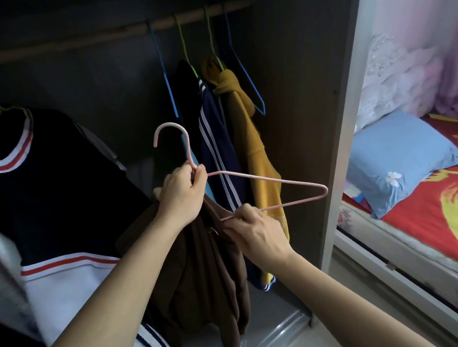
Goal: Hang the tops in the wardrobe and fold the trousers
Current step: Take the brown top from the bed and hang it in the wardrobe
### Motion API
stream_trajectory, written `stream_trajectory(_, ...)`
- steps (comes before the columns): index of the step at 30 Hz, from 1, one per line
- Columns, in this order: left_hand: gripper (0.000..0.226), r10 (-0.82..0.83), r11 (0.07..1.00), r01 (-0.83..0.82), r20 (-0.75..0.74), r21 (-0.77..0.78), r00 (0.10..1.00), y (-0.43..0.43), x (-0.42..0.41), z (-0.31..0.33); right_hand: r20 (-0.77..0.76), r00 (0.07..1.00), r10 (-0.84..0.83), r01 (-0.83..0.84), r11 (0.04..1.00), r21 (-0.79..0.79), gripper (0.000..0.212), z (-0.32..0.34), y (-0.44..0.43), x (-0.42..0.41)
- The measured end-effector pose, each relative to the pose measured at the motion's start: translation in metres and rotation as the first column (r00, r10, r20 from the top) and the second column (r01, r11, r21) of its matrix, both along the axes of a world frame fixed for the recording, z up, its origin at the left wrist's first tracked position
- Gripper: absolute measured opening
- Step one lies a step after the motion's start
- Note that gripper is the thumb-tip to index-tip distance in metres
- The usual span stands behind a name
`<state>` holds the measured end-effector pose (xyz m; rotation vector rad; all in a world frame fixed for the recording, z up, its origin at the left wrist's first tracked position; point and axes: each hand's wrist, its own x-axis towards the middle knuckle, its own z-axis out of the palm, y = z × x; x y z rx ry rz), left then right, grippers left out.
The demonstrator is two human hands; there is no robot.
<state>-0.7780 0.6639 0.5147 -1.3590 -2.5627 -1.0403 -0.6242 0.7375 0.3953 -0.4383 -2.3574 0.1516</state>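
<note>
My left hand clamps the neck of the pink hanger to steady it, right hand pinching bottom bar and brown top at frame centre, threading it on, I reckon.

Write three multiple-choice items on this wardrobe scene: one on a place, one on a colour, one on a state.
1. Where does the mustard garment hang?
A. On the rail, right of the navy striped top
B. On the bed
C. At the wardrobe's far left

2. What colour is the hanger held in both hands?
A. Green
B. Pink
C. Blue

3. How does that hanger's hook stand?
A. Hooked over the rail
B. Free, below the rail
C. Tucked under the pillow

Answers:
1. A: it hangs next to the navy top, near the right wall.
2. B: the wire between the left hand and the right hand is pink.
3. B: the hook points up in open air.
</note>
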Motion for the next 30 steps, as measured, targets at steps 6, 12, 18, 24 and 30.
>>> stream_trajectory(6,0.033,0.047,0.999,-0.047,0.000,0.020,0.999,-0.006,-0.009,-0.002,0.174,0.928,0.329,-0.282,0.927,-0.248,0.018,0.009,-0.028,0.000)
stream_trajectory(12,0.030,0.164,0.986,-0.165,0.020,0.023,0.986,-0.020,-0.028,-0.005,0.521,0.851,0.071,0.103,0.949,-0.297,0.032,-0.009,0.011,0.021)
stream_trajectory(18,0.032,0.181,0.983,-0.181,-0.019,0.011,0.983,-0.034,-0.047,-0.015,0.438,0.896,-0.068,0.163,0.969,-0.183,0.031,-0.001,0.060,0.060)
stream_trajectory(24,0.032,0.126,0.991,-0.129,-0.089,-0.026,0.988,-0.030,-0.045,-0.024,0.328,0.927,-0.180,0.149,0.982,0.119,0.033,0.015,0.078,0.082)
stream_trajectory(30,0.034,0.006,0.994,-0.034,-0.258,-0.103,0.966,-0.018,-0.027,-0.030,0.230,0.945,-0.231,0.177,0.956,0.233,0.034,0.046,0.076,0.083)
